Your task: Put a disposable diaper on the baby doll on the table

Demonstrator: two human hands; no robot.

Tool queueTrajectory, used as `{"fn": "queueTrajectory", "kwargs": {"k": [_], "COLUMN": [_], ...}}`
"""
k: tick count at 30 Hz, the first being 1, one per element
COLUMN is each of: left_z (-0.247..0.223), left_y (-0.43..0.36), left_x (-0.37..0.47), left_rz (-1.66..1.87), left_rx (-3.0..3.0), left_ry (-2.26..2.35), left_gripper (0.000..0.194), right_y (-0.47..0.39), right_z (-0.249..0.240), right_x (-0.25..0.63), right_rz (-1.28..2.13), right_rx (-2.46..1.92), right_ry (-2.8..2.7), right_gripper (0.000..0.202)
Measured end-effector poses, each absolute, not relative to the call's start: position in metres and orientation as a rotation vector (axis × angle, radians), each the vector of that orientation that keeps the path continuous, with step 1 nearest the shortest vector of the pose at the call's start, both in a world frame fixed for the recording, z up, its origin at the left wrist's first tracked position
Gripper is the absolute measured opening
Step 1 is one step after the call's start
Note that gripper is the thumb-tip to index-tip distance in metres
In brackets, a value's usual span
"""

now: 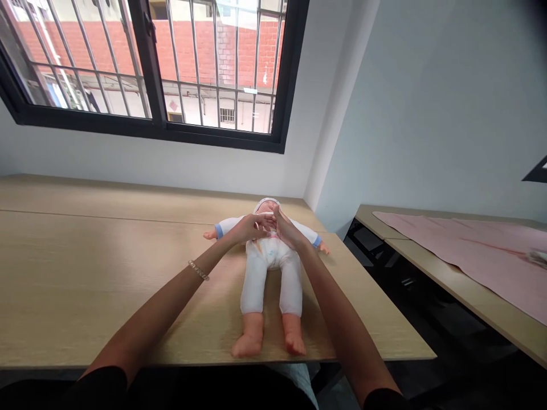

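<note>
A baby doll (252,285) lies on its back on the wooden table, feet towards me and arms spread out. It has white clothing with blue cuffs, a white cap (268,200), and what looks like a diaper (272,253) with faint coloured marks around its hips. Over the doll's chest, my left hand (252,226) comes in from the left with its fingers apart and slightly bent. My right hand (287,228) faces it from the right, fingers stretched out. The two hands nearly meet and hide most of the doll's chest; whether they touch its clothing I cannot tell.
The table (106,285) has its right edge close to the doll. Across a gap stands a second table (410,256) with a pink cloth (478,245) on it. A barred window (217,68) is in the wall behind.
</note>
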State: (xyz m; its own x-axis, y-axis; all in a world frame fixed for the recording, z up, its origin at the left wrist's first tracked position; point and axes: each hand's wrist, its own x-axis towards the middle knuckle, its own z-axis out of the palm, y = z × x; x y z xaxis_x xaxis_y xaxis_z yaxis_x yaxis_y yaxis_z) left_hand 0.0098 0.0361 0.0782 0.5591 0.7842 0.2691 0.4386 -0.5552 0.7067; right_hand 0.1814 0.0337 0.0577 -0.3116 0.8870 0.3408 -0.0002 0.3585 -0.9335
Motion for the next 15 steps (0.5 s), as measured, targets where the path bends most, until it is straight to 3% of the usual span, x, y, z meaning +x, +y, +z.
{"fn": "queueTrajectory", "kwargs": {"k": [5, 15], "left_z": [0.082, 0.075], "left_y": [0.046, 0.049], "left_x": [-0.003, -0.002], "left_rz": [0.74, 0.636], "left_rx": [2.138, 2.211], "left_ry": [1.091, 1.251], "left_gripper": [0.04, 0.034], "right_y": [0.035, 0.028], "right_z": [0.066, 0.056], "right_x": [0.202, 0.219], "right_rz": [0.957, 0.441], "right_rx": [-0.858, -1.336], "right_ry": [-1.376, -1.871], "right_gripper": [0.072, 0.033]}}
